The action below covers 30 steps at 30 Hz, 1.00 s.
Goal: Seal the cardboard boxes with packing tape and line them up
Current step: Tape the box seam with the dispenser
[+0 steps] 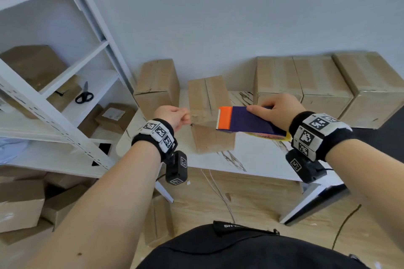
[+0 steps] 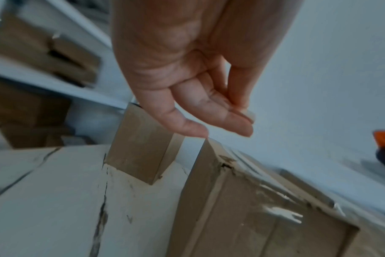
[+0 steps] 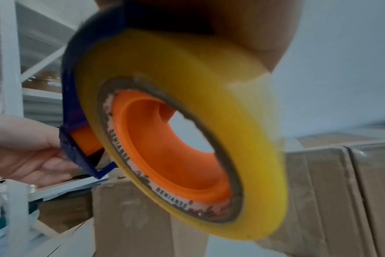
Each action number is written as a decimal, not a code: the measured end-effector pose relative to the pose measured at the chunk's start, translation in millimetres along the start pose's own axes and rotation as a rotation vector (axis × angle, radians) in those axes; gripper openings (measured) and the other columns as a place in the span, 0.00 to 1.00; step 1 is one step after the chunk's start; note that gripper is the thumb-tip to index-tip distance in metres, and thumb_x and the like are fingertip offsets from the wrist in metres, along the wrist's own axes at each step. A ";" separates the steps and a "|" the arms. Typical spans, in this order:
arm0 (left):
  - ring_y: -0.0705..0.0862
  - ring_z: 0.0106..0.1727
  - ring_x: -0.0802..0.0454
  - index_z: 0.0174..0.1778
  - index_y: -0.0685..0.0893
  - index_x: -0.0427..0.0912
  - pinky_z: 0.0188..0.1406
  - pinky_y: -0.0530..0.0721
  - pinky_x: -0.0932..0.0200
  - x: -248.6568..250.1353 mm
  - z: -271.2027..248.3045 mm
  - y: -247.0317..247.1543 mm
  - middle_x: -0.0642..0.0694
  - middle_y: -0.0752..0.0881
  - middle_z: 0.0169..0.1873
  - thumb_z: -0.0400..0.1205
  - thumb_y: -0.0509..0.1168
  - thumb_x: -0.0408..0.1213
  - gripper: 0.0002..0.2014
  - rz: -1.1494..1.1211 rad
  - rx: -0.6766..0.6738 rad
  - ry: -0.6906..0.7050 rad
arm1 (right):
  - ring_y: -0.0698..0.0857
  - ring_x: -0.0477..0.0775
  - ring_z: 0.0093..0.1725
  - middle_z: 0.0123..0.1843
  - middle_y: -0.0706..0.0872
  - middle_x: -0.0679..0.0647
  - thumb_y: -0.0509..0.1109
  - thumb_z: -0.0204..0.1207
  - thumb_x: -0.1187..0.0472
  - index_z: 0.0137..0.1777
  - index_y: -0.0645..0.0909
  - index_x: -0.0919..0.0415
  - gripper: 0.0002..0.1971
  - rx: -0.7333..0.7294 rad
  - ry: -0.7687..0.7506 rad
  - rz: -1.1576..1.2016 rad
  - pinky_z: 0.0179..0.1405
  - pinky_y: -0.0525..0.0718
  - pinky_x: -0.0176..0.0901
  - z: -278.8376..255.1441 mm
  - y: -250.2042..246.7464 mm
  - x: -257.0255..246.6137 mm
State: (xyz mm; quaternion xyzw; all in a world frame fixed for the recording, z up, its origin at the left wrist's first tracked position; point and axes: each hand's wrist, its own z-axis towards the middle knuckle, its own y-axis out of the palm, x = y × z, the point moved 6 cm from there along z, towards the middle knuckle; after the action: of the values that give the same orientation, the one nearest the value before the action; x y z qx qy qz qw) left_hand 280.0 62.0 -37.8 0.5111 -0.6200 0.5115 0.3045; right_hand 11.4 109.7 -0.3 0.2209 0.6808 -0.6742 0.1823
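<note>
A brown cardboard box stands mid-table, with creased clear tape on its near end. My right hand grips a tape dispenser with a purple body and an orange blade end, held above the box's right side. Its yellow tape roll with an orange core fills the right wrist view. My left hand is beside the box's near left top corner, thumb and fingers pinched on the clear tape end. The stretch of tape from there to the dispenser is barely visible.
Another box stands behind on the left; three boxes sit in a row against the wall at right. The white marbled table ends near me. A white shelf at left holds scissors and boxes; more boxes lie on the floor.
</note>
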 end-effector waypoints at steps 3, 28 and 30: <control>0.88 0.38 0.53 0.37 0.86 0.43 0.45 0.83 0.60 -3.8 9.9 -4.8 0.48 0.88 0.33 0.83 0.65 0.39 0.10 0.025 0.055 -0.001 | 0.83 0.61 0.39 0.38 0.86 0.66 0.65 0.75 0.38 0.41 0.87 0.64 0.26 -0.008 0.019 -0.024 0.33 0.74 0.45 8.8 -3.7 4.7; 0.90 0.39 0.54 0.32 0.86 0.41 0.47 0.87 0.56 -43.9 32.9 3.6 0.50 0.91 0.30 0.75 0.71 0.38 0.07 0.065 0.026 -0.137 | 0.83 0.59 0.39 0.36 0.86 0.61 0.67 0.73 0.39 0.38 0.87 0.63 0.25 -0.054 0.109 -0.275 0.35 0.78 0.43 54.4 -18.3 9.6; 0.89 0.37 0.58 0.34 0.85 0.42 0.44 0.84 0.61 -46.0 32.2 6.8 0.49 0.90 0.34 0.76 0.72 0.38 0.06 0.022 0.014 -0.158 | 0.81 0.57 0.36 0.33 0.83 0.60 0.67 0.73 0.39 0.37 0.86 0.63 0.25 -0.063 0.115 -0.286 0.31 0.75 0.41 55.5 -18.3 9.0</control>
State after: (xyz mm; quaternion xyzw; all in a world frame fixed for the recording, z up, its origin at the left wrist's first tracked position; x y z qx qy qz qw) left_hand 291.7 46.0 -90.7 0.5451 -0.6440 0.4774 0.2453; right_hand -8.9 54.9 8.7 0.1543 0.7355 -0.6577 0.0520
